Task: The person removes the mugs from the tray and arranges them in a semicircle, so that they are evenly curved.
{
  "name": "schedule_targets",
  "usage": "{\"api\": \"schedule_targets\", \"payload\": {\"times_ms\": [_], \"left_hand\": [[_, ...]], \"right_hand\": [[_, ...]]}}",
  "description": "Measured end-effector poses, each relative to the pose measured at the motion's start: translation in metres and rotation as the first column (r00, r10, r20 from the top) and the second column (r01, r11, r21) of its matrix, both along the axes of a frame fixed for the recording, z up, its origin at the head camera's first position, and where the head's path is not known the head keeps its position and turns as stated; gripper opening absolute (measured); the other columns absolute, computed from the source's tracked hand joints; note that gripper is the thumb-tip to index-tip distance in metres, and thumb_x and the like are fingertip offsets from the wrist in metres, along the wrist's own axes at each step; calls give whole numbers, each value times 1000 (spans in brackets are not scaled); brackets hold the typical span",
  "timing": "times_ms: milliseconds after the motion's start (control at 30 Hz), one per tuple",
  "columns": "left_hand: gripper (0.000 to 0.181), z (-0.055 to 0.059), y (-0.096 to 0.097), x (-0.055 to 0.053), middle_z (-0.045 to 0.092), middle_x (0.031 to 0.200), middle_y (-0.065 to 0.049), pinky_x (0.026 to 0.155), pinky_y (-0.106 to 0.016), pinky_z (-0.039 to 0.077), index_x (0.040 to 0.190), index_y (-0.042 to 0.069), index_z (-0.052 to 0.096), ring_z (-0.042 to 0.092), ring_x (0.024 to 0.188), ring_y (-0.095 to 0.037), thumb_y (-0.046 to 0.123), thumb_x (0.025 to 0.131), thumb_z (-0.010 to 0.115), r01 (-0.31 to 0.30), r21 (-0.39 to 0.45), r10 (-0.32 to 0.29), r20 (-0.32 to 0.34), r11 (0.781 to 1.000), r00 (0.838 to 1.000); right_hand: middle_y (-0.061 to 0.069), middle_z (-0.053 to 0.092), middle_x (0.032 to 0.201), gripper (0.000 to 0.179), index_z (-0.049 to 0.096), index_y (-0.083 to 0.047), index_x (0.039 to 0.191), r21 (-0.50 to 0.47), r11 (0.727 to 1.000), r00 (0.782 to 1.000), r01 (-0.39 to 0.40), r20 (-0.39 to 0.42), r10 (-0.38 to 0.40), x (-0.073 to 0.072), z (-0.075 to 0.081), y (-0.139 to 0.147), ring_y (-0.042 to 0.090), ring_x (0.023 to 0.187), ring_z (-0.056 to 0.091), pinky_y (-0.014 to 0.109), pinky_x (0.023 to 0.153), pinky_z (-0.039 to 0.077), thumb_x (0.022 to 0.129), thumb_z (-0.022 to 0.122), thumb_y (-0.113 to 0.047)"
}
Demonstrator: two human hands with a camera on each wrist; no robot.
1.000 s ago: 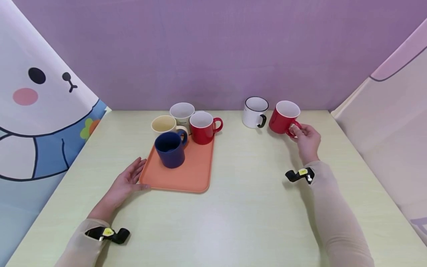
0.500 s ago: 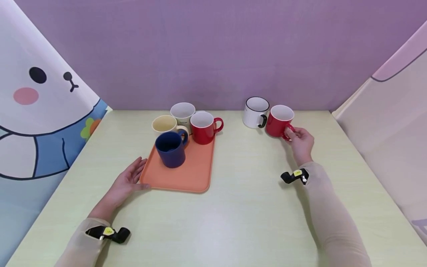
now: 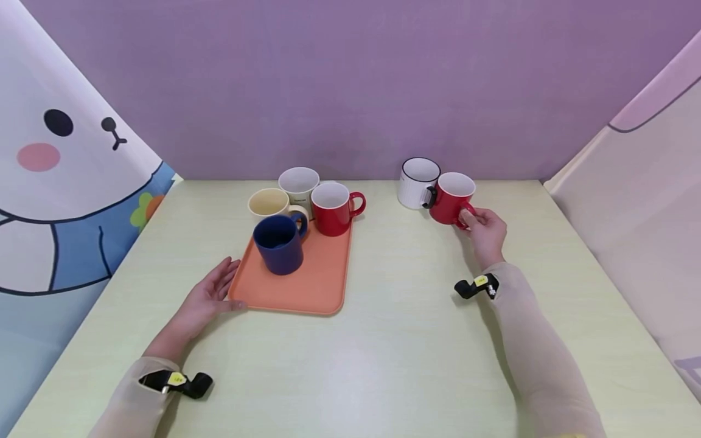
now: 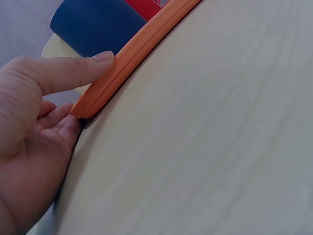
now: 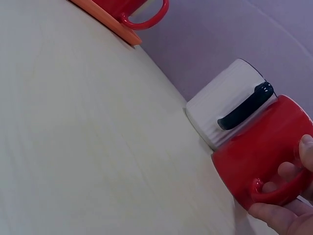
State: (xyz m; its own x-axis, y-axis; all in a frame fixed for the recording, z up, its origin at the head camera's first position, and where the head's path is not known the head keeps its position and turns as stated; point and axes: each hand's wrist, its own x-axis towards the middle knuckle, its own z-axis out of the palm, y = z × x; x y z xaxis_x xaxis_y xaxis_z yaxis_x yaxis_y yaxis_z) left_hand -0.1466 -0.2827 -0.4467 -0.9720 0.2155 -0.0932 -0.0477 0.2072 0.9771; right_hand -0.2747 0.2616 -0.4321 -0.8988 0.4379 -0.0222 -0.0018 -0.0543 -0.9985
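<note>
My right hand (image 3: pixel 486 236) grips the handle of a red mug (image 3: pixel 450 199) with a white inside, upright at the back right. That mug stands close beside a white ribbed mug (image 5: pixel 225 105) with a black rim and black handle, partly covering it in the right wrist view. Whether the red mug's base touches the table is unclear. At the left, my left hand (image 3: pixel 205 301) rests against the near left corner of an orange tray (image 3: pixel 296 297). Its straight thumb (image 4: pixel 80 71) touches the front rim, and the relaxed fingers lie along the left side.
On the tray's far part stand a navy mug (image 3: pixel 279 246), a cream mug (image 3: pixel 268 204) and another red mug (image 3: pixel 331 213). Behind them is a white mug (image 3: pixel 300 182), its base hidden. A purple backdrop (image 3: pixel 350 91) borders the table's back edge.
My right hand has carried the red mug leftward and slightly nearer to me, closer to the white ribbed mug. My left hand and the tray have stayed in place.
</note>
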Motion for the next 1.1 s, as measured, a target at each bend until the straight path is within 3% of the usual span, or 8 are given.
{"api": "schedule_targets", "payload": {"times_ms": [300, 567, 800, 1100], "left_hand": [[107, 3, -1, 1, 10, 164, -21, 107, -15, 36, 158, 1, -3, 13, 148, -40, -15, 82, 70, -2, 0, 2, 6, 1000, 1000], [106, 2, -2, 1, 10, 164, -22, 106, -15, 36, 158, 1, -3, 12, 148, -40, -15, 82, 70, 3, 3, -3, 2, 1000, 1000], [106, -1, -1, 0, 10, 163, -23, 106, -14, 36, 158, 1, -2, 13, 148, -40, -15, 81, 69, 5, 13, -5, -5, 1000, 1000], [106, 0, -1, 1, 10, 163, -23, 104, -13, 37, 158, 0, -2, 12, 148, -41, -15, 81, 70, 7, 21, -7, -5, 1000, 1000]], "right_hand": [[0, 72, 87, 11, 67, -5, 95, -70, 997, 999, -39, -10, 38, -3, 0, 0, 15, 84, 70, 32, 80, 57, 89, 75, -8], [-3, 69, 88, 15, 65, -6, 99, -62, 996, 997, -59, 35, 62, -4, 2, 1, 16, 89, 68, 32, 85, 55, 90, 74, -12], [-2, 71, 86, 10, 64, -9, 95, -81, 994, 997, -78, 9, 79, -3, -1, 4, 14, 82, 70, 31, 83, 56, 91, 73, -9], [-7, 66, 84, 12, 63, -12, 98, 51, 997, 998, -63, 15, 62, 1, 2, 9, 10, 82, 65, 19, 78, 57, 91, 73, -13]]}}
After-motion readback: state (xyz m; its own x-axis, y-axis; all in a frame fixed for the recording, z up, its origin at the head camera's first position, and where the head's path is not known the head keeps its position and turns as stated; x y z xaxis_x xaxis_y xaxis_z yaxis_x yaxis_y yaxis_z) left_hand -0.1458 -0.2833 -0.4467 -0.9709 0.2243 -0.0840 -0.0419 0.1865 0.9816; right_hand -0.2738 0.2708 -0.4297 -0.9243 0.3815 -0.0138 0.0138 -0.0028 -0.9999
